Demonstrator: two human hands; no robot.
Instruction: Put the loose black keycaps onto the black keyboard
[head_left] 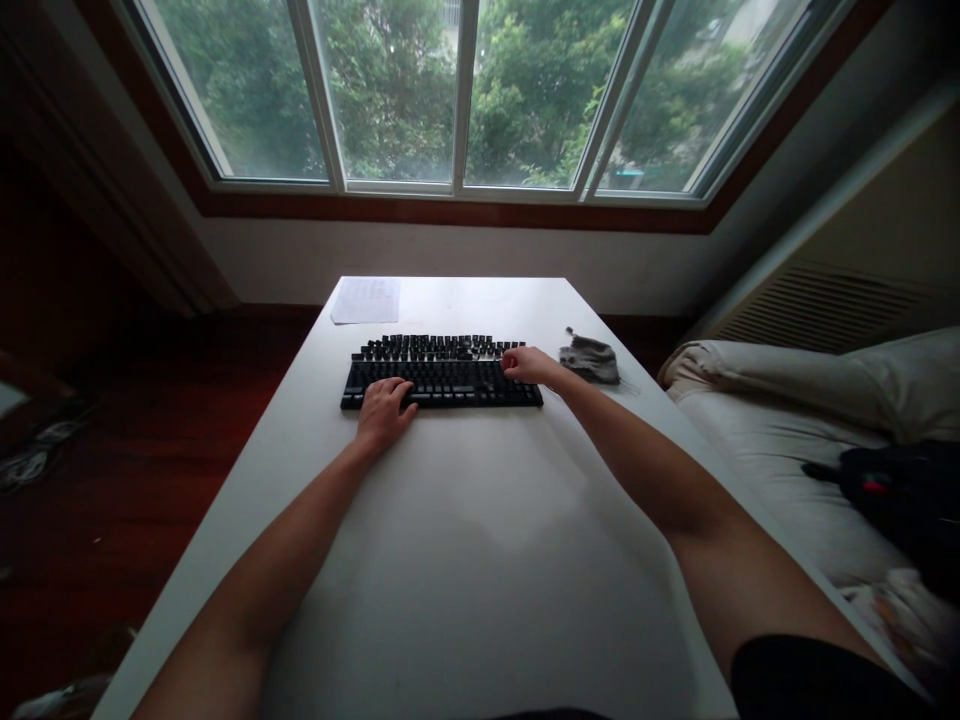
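Observation:
A black keyboard [450, 385] lies on the white table [457, 520]. Behind its far edge stand rows of loose black keycaps [427, 345]. My left hand [384, 408] rests on the keyboard's left front part, fingers stretched over the keys and thumb apart near the front edge. Over the far right part of the keyboard, my right hand [529, 364] is closed in a pinch. Whatever its fingertips hold is too small and hidden to make out. Just right of that hand lies a crumpled grey cloth [589, 358].
Sheets of paper [366, 300] lie at the table's far left corner. A windowsill [450, 207] runs beyond the table. To the right is a pale sofa [757, 440] with a dark bag [900, 500] on it. Reddish wooden floor [150, 460] shows at left.

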